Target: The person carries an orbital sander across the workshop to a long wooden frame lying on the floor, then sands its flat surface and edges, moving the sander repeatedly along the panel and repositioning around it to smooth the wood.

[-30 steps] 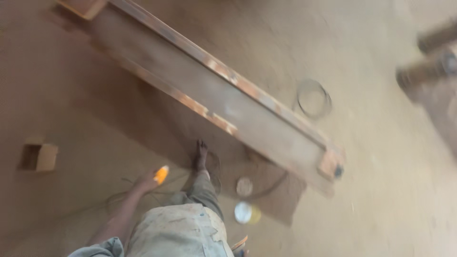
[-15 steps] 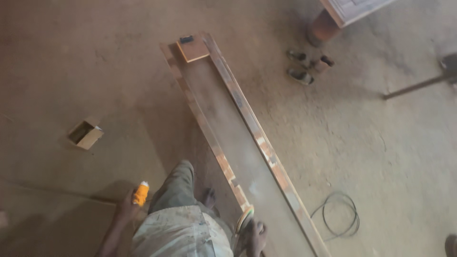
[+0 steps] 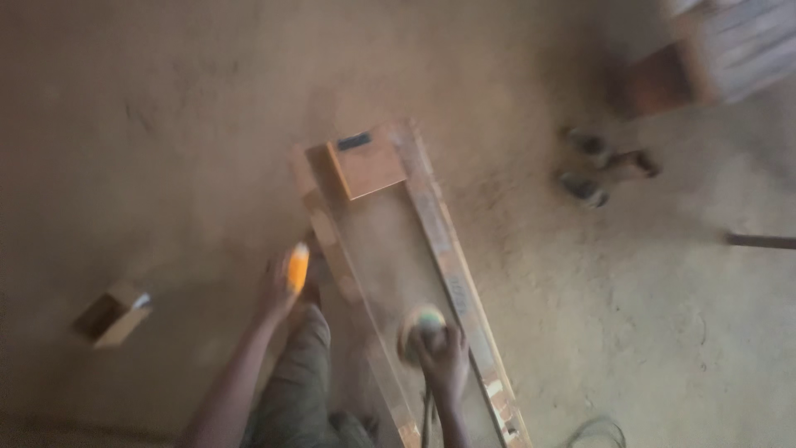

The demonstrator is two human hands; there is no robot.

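right hand [image 3: 446, 358] wraps a round disc tool [image 3: 421, 325] low centre, pressed onto the long wooden frame [image 3: 431, 217]; left hand [image 3: 283, 280] clutches a small orange object [image 3: 298, 266], blurry.

Dim warm light, heavy motion blur

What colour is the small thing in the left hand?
Orange, held in the left hand; the head view shows it, though blurred.

1 long metal channel [image 3: 414, 274], 1 small open box [image 3: 112, 314] — 2 hands, 1 orange object [image 3: 297, 267].
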